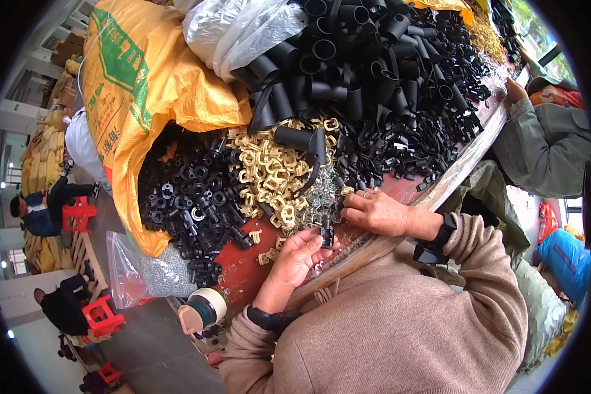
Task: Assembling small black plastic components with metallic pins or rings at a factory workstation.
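Note:
My left hand [297, 257] pinches a small black plastic fitting [327, 232] upright between thumb and fingers, close over the near edge of the red tabletop [238, 264]. Just right of it, my right hand [382, 214] has its fingers curled together; what they hold, if anything, is hidden. A cream piece [346, 191] shows against its fingertips. Beyond my hands lie a heap of cream plastic clips [269, 167] and a scatter of small shiny metal parts [323, 197]. One black tube with a strap [302, 139] rests on the clips.
Black round fittings [190, 197] spill from a yellow woven sack [171, 85] at left. Black tubes [322, 49] are heaped at the back. A clear bag of metal parts [167, 272] and a lidded cup [202, 311] stand near left. Another person's sleeve [545, 148] is at right.

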Tool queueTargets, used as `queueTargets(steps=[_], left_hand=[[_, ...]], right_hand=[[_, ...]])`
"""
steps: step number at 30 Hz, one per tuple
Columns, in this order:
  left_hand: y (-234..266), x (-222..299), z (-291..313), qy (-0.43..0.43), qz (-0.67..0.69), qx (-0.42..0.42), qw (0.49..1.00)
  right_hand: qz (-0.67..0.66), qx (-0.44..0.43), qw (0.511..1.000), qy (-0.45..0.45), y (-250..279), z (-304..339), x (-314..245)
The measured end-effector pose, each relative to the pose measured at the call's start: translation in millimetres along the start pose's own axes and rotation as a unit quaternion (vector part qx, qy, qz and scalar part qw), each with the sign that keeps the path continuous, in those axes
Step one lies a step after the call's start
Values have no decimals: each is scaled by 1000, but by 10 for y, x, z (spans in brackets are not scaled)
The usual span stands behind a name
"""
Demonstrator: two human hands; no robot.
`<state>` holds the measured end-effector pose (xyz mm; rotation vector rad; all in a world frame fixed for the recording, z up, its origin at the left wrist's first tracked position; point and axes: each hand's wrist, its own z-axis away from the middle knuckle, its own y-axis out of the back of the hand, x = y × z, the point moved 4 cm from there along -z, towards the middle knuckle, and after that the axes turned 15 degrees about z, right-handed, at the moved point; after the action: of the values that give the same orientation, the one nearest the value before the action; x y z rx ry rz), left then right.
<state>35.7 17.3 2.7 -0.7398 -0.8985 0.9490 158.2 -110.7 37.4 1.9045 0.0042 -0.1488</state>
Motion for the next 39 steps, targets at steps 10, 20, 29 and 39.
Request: queueTargets(steps=[10, 20, 29, 39], left_hand=[[9, 17, -51, -61, -6, 8, 998], [72, 40, -227, -115, 8, -9, 993], [27, 27, -44, -88, -9, 31, 996], [-127, 10, -150, -83, -7, -11, 996]], right_hand=[[13, -25, 999, -42, -113, -34, 175], [72, -30, 997, 0, -118, -142, -3], [67, -90, 994, 1, -175, -91, 3], [-314, -80, 929, -180, -40, -81, 97]])
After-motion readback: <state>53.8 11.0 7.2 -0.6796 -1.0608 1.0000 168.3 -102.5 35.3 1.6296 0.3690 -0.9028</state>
